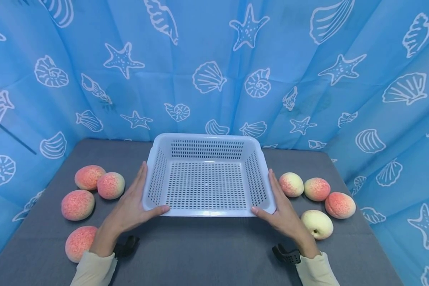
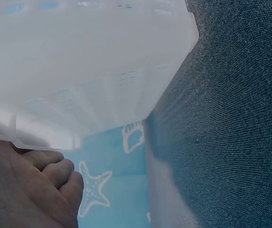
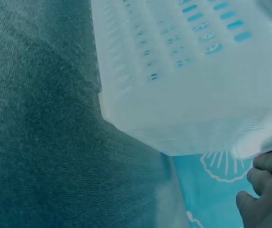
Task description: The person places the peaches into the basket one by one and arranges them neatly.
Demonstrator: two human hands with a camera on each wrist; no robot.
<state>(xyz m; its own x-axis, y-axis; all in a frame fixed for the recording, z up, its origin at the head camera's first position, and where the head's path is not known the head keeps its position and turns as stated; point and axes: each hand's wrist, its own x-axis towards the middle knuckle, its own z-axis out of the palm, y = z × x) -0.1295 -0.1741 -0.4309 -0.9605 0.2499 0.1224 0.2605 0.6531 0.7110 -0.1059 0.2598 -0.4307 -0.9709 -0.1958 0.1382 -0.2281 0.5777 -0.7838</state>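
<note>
Left hand [image 1: 132,204] and right hand [image 1: 282,210] grip the basket [image 1: 206,186], fingers [image 2: 57,173] partly hidden behind it; sleeves [image 1: 95,270] cut off.

Looks like a curtained-off tabletop corner; cannot tell whether in a home or a lab. Enclosed across the top and down both sides of the frame by a blue curtain [image 1: 186,91] printed with white seashells [image 1: 208,77] and starfish [image 1: 249,28]; covered below with grey cloth [image 1: 207,254].
</note>
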